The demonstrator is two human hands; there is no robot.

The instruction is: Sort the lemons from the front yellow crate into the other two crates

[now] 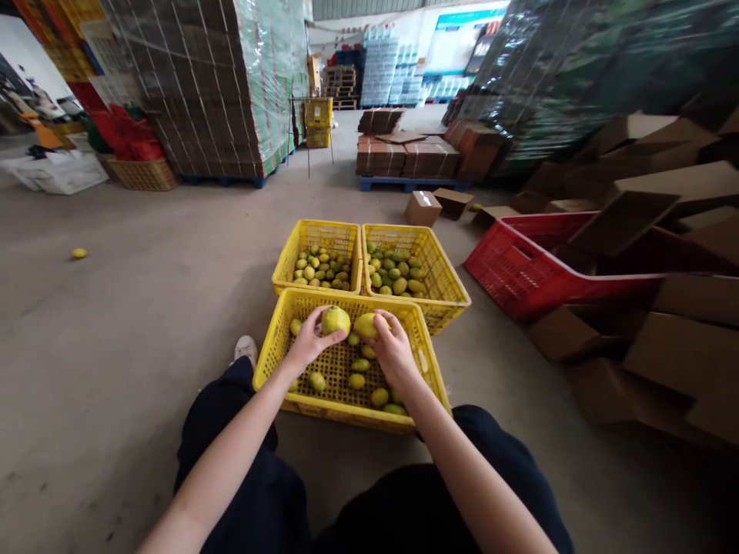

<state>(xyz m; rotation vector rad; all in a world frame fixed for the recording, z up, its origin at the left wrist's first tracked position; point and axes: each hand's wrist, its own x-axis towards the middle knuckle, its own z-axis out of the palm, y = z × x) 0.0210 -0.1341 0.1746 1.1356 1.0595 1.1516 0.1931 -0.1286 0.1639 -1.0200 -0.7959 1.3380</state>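
My left hand is closed around a yellow-green lemon. Close beside it, my right hand grips a second, longer-looking lemon by its right end. Both hands are above the near yellow crate, which stands on the floor between my legs. Several loose lemons lie on its slotted bottom, more of them toward the right side. Behind it stand a left yellow crate and a right yellow crate, each with many yellow and green lemons inside.
A red crate stands at the right among heaped open cardboard boxes. One lemon lies on the concrete floor at left. Farther off are a wrapped pallet stack, flattened cartons on a blue pallet and a small closed box.
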